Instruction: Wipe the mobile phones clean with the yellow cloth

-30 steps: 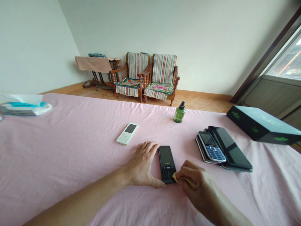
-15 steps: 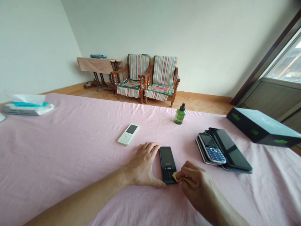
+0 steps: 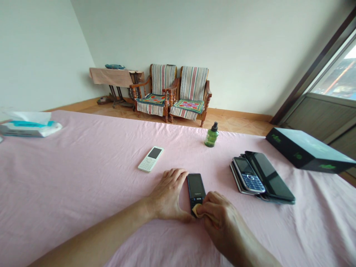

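A dark keypad phone (image 3: 196,187) lies face up on the pink cloth (image 3: 91,167), between my hands. My left hand (image 3: 169,196) rests at its left side, fingertips at the upper left corner and thumb by the lower left, the thumb and fingers spread apart. Pinched in my right hand (image 3: 222,218) is a small yellow cloth (image 3: 198,210), pressed on the phone's keypad and hiding most of the keys. Beyond my left hand lies a white keypad phone (image 3: 151,158).
On the right sit several stacked phones, a blue keypad phone (image 3: 249,176) on top beside a black one (image 3: 271,178). Behind them is a black box (image 3: 306,150). A green spray bottle (image 3: 211,136) stands at the far edge, a tissue pack (image 3: 30,128) at far left.
My right hand has moved left with the yellow cloth, from the keypad's right edge to its left part. My left hand stays beside the phone. The view has shifted slightly.
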`<state>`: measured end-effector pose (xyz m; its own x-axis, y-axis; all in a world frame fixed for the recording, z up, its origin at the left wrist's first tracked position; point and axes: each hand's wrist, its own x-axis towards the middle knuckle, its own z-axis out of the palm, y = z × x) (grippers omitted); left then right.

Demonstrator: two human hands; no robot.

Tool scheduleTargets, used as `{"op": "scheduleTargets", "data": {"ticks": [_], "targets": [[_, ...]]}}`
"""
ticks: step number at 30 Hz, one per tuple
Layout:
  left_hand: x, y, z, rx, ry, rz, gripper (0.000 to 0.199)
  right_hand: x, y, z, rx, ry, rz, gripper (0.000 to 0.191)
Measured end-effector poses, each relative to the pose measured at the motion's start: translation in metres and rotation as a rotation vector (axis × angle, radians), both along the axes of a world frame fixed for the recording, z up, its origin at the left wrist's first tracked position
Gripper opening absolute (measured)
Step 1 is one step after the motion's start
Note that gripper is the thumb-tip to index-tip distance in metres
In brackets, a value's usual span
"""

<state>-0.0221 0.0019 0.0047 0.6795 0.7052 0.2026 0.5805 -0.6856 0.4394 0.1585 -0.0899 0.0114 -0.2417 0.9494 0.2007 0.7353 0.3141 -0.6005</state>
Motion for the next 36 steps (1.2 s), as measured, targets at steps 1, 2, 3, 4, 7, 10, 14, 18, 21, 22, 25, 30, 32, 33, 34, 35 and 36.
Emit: {"op": "scheduleTargets", "data": {"ticks": [1,2,3,4,7,10,14,18,21,22,25,30,32,33,34,35,36], "targets": [[0.0,0.0,0.0,-0.002,0.002,0.001,0.102,-0.001,0.0,0.001,-0.002,0.002,0.003,0.035],[0.0,0.0,0.001,-0.004,0.002,0.002,0.102,-0.003,0.001,0.001,-0.004,0.004,0.008,0.034],[0.001,0.0,0.001,-0.005,0.001,0.001,0.101,-0.004,0.001,0.001,-0.006,0.005,0.015,0.033],[0.001,-0.001,0.001,-0.003,-0.001,0.0,0.1,-0.005,0.001,0.001,-0.005,0.006,0.023,0.032],[0.001,-0.001,0.001,0.009,-0.003,-0.003,0.1,-0.009,0.002,0.001,0.003,0.007,0.038,0.03],[0.001,-0.001,0.0,0.017,0.0,-0.001,0.1,-0.01,0.001,0.001,0.009,0.024,0.055,0.032],[0.0,-0.001,0.001,0.008,0.007,-0.001,0.104,-0.001,0.0,0.002,0.005,0.023,0.03,0.033],[0.0,0.0,0.001,-0.011,0.014,-0.006,0.108,0.019,0.001,0.0,-0.003,0.019,-0.051,0.03],[-0.001,0.001,0.002,-0.016,0.016,-0.015,0.107,0.028,0.004,-0.003,0.05,0.037,-0.108,0.028],[-0.002,0.001,0.002,-0.019,0.023,-0.023,0.108,0.029,0.006,-0.003,0.071,0.06,-0.114,0.028],[-0.003,0.003,0.004,-0.029,0.051,-0.061,0.107,0.024,0.008,-0.003,0.093,0.146,-0.056,0.03],[-0.003,0.005,0.009,-0.038,0.055,-0.086,0.105,0.008,0.011,-0.001,0.057,0.116,0.064,0.037],[-0.003,0.005,0.009,-0.039,0.05,-0.088,0.107,0.005,0.011,0.0,0.06,0.079,0.083,0.039],[-0.003,0.005,0.009,-0.038,0.051,-0.089,0.107,0.005,0.012,0.001,0.068,0.064,0.088,0.039],[-0.003,0.005,0.009,-0.036,0.051,-0.088,0.107,0.004,0.012,0.002,0.077,0.051,0.092,0.04],[-0.003,0.005,0.008,-0.033,0.05,-0.088,0.106,0.003,0.012,0.002,0.086,0.038,0.095,0.04],[-0.003,0.005,0.008,-0.032,0.051,-0.089,0.106,0.003,0.012,0.003,0.095,0.026,0.098,0.039]]}}
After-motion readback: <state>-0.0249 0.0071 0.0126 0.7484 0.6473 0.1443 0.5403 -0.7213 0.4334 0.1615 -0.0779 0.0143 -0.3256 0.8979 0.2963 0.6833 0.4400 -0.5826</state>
